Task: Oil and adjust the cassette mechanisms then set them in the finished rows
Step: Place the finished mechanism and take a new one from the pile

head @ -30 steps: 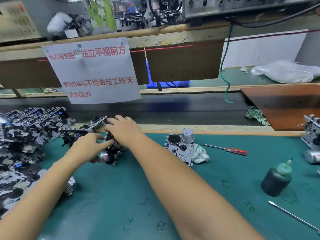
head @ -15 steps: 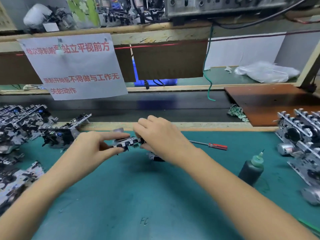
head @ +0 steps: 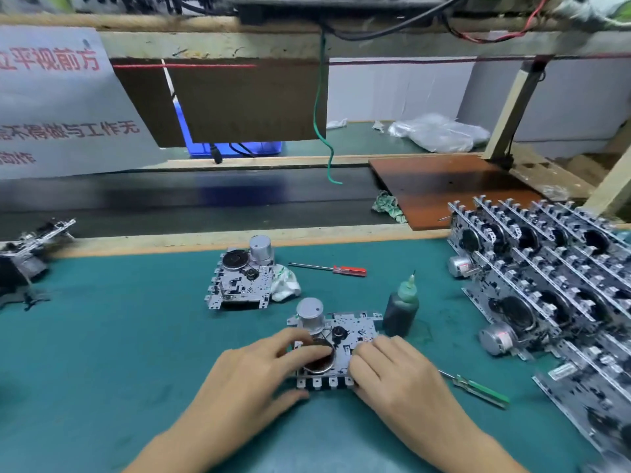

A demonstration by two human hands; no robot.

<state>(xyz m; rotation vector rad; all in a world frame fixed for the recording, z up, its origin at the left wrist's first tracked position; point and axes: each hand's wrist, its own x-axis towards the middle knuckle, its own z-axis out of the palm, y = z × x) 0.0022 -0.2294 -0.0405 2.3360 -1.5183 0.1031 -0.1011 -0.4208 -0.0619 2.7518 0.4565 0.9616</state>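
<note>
I have one cassette mechanism (head: 336, 346) lying flat on the green mat (head: 119, 353) right in front of me, motor can up and away from me, flywheel side facing the camera. My left hand (head: 259, 373) holds it at its near left corner, thumb under the front edge and fingers curled over the dark flywheel (head: 319, 361); my right hand (head: 392, 373) grips the right edge, fingers bent onto the plate. Both hands are closed on the part, neither one free. The step I judge to be in hand is steadying and seating the unit before oiling it, so the thing to do well is keep it flat and stop it skating on the mat, with my left fingers light enough that the flywheel can turn. The oil bottle (head: 402, 310) stands just beyond the plate's far right corner, nozzle up, near enough to knock if I swing my right hand carelessly. When I let go with the right, the left alone must pin the plate. A green-handled tool (head: 478, 390) lies just right of my right hand, probably the adjuster, though it is too blurred to be sure. The finished rows (head: 546, 285) stand on edge at the right, well apart from my work. A second mechanism (head: 240, 279) waits further back on the mat.
</note>
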